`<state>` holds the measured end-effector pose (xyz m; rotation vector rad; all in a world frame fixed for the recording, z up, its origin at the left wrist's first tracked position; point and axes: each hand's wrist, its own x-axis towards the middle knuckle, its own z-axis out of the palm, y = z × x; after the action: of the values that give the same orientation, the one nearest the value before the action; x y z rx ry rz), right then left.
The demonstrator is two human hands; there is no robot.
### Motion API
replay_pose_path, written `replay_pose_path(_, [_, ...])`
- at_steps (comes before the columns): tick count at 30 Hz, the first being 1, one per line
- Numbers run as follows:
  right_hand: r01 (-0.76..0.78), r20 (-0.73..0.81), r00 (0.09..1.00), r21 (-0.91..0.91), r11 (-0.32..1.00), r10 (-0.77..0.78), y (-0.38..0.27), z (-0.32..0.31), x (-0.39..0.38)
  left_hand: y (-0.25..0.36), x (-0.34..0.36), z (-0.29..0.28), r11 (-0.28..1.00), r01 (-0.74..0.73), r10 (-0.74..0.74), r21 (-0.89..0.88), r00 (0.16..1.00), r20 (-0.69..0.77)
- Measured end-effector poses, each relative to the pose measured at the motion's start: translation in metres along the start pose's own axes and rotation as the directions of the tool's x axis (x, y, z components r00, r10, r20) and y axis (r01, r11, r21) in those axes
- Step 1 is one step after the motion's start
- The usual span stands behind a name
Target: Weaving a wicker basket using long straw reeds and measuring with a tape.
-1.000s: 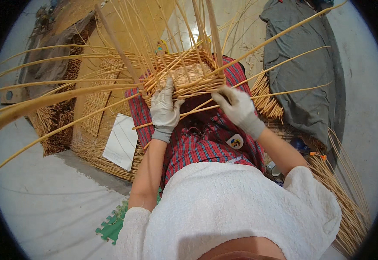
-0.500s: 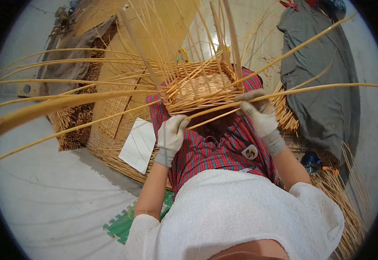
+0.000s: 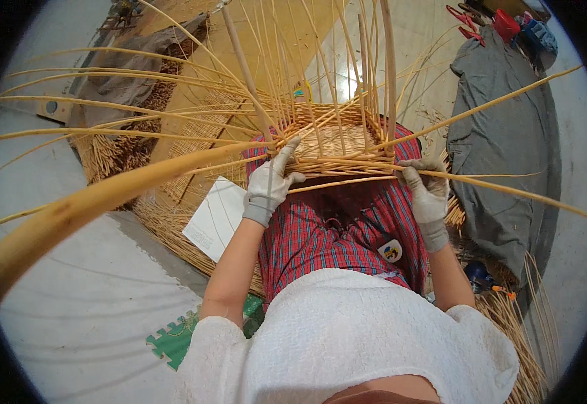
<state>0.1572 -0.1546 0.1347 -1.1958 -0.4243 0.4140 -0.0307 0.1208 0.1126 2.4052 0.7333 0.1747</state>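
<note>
A half-woven wicker basket [image 3: 334, 145] rests on my lap over red plaid cloth [image 3: 334, 232]. Many long loose cane stakes [image 3: 172, 128] fan out from it to the left, upward and to the right. My left hand [image 3: 268, 185], in a pale glove, presses on the basket's near left corner with its fingers around the canes there. My right hand [image 3: 427, 192], also gloved, grips a cane [image 3: 509, 190] at the near right corner; that cane runs far out to the right.
A white sheet of paper [image 3: 216, 217] lies at my left on woven mats [image 3: 172, 222]. A grey cloth [image 3: 502, 135] covers the floor at right. Bundles of cane [image 3: 515, 337] lie lower right. A green puzzle-edge foam mat [image 3: 176, 337] sits near my left elbow.
The basket has turned and sits farther from me. My left hand has risen from beside my lap to the basket's left corner. My right hand stays at the right corner on the cane.
</note>
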Motion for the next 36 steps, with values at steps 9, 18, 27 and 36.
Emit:
replay_pose_path(9, [-0.044,0.043,0.998,-0.009,0.999,0.044,0.015,-0.019,-0.013,0.062,0.013,0.014,0.900,0.228,-0.266,-0.371,0.963,-0.052])
replay_pose_path(18, [-0.202,-0.112,0.975,-0.080,0.976,0.193,0.047,-0.030,0.027,0.048,0.046,0.033,0.660,0.522,-0.257,-0.541,0.833,0.489])
replay_pose_path(27, [0.171,0.384,0.913,-0.673,0.720,0.141,-0.014,0.080,0.137,0.070,0.037,0.052,0.701,0.459,-0.358,-0.546,0.888,0.288])
replay_pose_path(36, [0.336,-0.047,0.936,-0.172,0.926,-0.349,0.093,0.180,0.181,0.069,0.058,0.046,0.735,0.542,-0.474,-0.407,0.840,0.264])
